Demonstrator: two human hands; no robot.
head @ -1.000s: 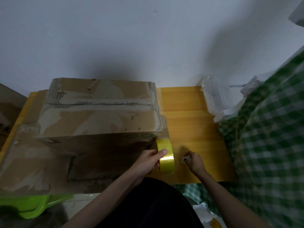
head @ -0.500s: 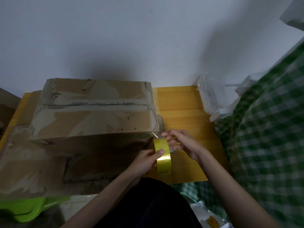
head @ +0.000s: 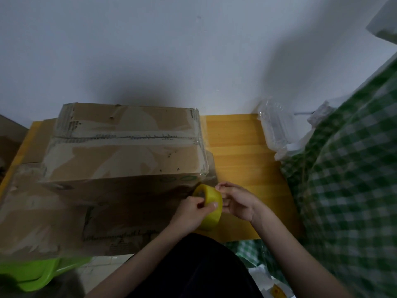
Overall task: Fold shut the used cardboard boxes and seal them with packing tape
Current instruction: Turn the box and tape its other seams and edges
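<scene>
Left hand pinches a yellow tape roll; right hand, fingers curled, seems to pick at its edge beside the cardboard box.

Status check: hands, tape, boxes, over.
Left hand grips the tape roll, upright at the table edge. Right hand at the roll's far side, fingers curled. Upper box closed, tape along its seam. Nothing in the way.

On a yellow wooden table, a taped brown cardboard box sits atop a larger flat cardboard box, while the left hand grips a yellow roll of packing tape and the right hand touches its far side, beside a green-checked cloth.
</scene>
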